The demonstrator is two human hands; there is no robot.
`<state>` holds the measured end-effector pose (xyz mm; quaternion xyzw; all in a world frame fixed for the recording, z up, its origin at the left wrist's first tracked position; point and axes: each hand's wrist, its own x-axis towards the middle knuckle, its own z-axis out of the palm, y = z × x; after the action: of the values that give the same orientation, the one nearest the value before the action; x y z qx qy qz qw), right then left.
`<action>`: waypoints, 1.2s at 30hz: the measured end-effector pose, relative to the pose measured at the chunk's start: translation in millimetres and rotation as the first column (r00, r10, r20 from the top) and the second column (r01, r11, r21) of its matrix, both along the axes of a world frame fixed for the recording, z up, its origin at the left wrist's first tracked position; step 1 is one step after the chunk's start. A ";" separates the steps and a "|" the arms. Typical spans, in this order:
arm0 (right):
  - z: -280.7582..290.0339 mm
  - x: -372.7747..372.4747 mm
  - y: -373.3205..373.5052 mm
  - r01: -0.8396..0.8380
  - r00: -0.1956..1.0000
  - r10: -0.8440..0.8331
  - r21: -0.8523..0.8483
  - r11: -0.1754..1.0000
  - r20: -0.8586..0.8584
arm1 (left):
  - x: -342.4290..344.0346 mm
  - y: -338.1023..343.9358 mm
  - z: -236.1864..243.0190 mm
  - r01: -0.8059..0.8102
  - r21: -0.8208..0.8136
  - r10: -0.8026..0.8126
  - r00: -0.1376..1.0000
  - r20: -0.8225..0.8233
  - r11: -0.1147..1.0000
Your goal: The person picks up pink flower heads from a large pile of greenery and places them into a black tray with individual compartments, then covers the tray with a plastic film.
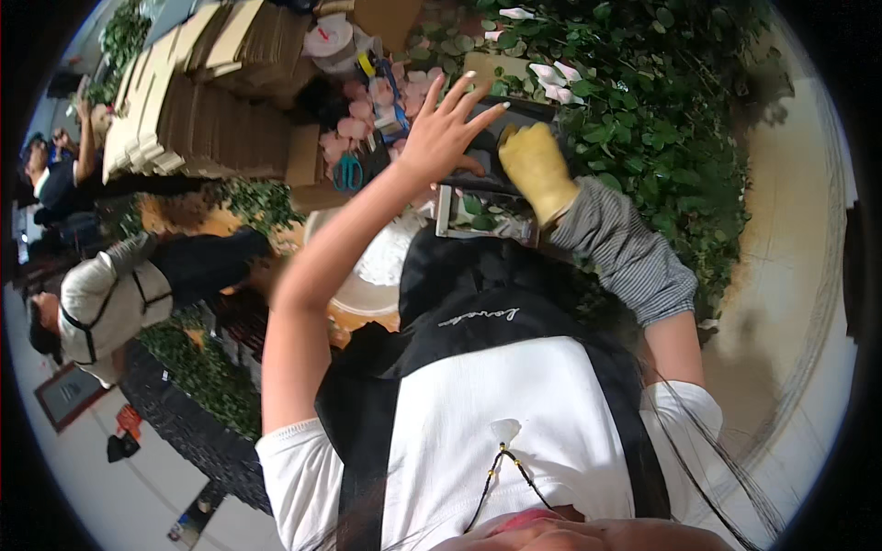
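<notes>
My bare left hand (pixel 446 133) reaches out over a dark, flat-topped object (pixel 491 138), its fingers spread apart with nothing between them. On my right hand (pixel 536 170) is a yellow glove, below a grey striped sleeve cover. The gloved fingers are curled closed at the right side of the dark object; what they hold, if anything, is hidden. Between my hands and my apron sits a light-rimmed tray (pixel 443 216) with green leaves in it. Leafy green stems (pixel 634 119) are heaped beyond and beside my right hand, with pale pink flower buds (pixel 555 81) among them.
Pink petals (pixel 354 127) and teal-handled scissors (pixel 346 173) lie left of my left hand. A round tub (pixel 354 298) with white contents stands under my left forearm. Folded cardboard (pixel 207 119) is stacked at the far left. Other people (pixel 110 298) are farther off to the left.
</notes>
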<state>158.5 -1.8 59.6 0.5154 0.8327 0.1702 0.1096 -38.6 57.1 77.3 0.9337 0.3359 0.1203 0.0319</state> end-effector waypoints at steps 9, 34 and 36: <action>29.5 102.7 -8.1 0.058 0.809 -0.217 -0.293 0.954 -0.546 | -10.2 -48.6 -53.7 -0.227 -0.120 0.250 0.941 0.227 0.966; 32.6 -5.6 27.1 -0.154 0.753 -0.265 -0.553 0.819 -0.602 | -179.0 -21.7 -135.2 -0.070 -0.945 0.939 0.159 0.305 0.319; 32.1 -6.1 25.5 -0.150 0.741 -0.289 -0.569 0.808 -0.606 | -176.5 -33.4 -124.6 0.086 -0.917 0.914 -0.162 0.372 0.389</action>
<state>152.4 23.7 91.7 0.5141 0.8048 -0.2945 -0.0364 -215.1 23.7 -47.3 0.2621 0.5712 0.5538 0.5462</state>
